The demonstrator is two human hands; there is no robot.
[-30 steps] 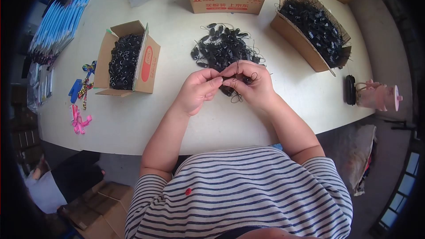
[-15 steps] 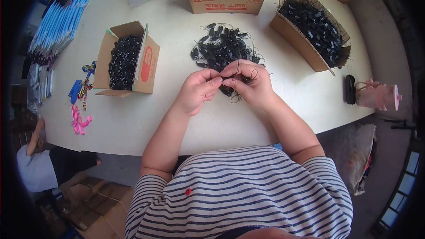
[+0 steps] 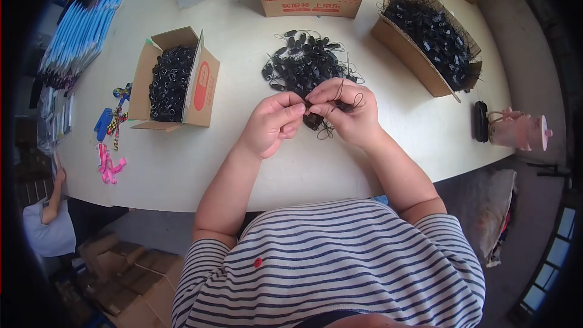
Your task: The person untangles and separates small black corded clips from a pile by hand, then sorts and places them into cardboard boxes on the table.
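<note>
My left hand (image 3: 274, 123) is closed in a pinch, thumb against forefinger, on a small black piece whose shape is mostly covered. Fingertips nearly touching it, my right hand (image 3: 347, 112) pinches a thin black cord loop (image 3: 358, 101); its strands stick up past the fingers. Just beyond both hands lies a heap of black cord loops with oval plastic ends (image 3: 306, 61), partly hidden by my right hand. To the left stands an open carton of small black ringed fittings (image 3: 171, 82). On the right, a tilted carton holds many black corded pieces (image 3: 431, 39).
A printed cardboard box (image 3: 313, 0) stands at the back. At left lie pink ribbon (image 3: 110, 167), a blue clip (image 3: 102, 124) and stacked blue packets (image 3: 85, 27). A pink bottle (image 3: 519, 132) and black case (image 3: 480, 121) sit right. Another person (image 3: 51, 225) is at lower left.
My right hand has shifted slightly up and right, and the cord strands in it now stand out more. My left hand stays almost in place. The person at lower left has moved a little.
</note>
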